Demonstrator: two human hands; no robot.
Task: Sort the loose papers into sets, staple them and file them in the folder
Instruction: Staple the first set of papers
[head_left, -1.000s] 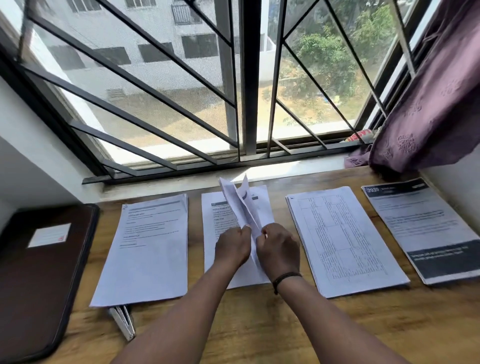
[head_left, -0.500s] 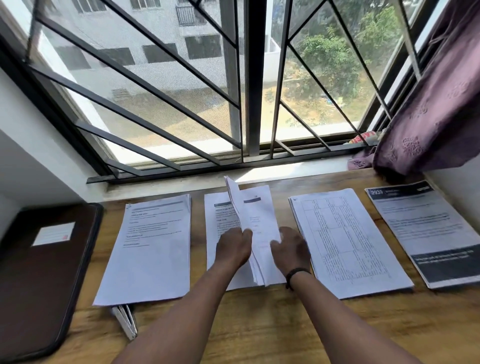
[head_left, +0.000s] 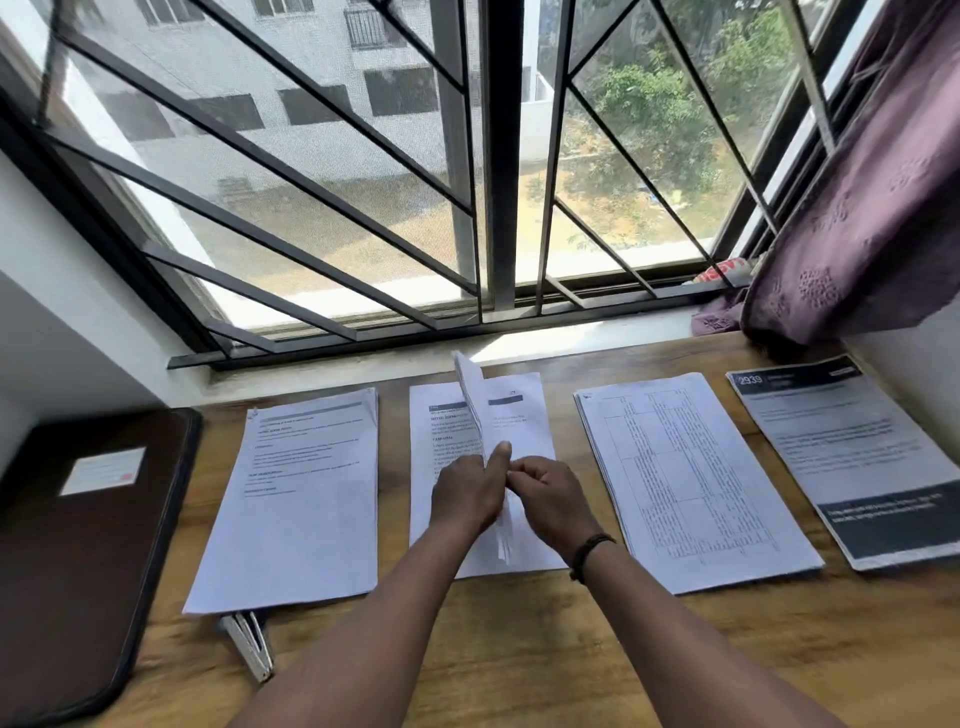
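Wooden table (head_left: 519, 665) by window: left hand (head_left: 467, 493) and right hand (head_left: 550, 501) pinching sheets (head_left: 480, 415); square edges before stapling.

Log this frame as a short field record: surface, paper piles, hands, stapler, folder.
surface: wooden desk under a barred window
paper piles: four in a row
hands: left hand and right hand both grip the raised sheets over the second pile
stapler: partly under the leftmost pile
folder: dark, closed, far left
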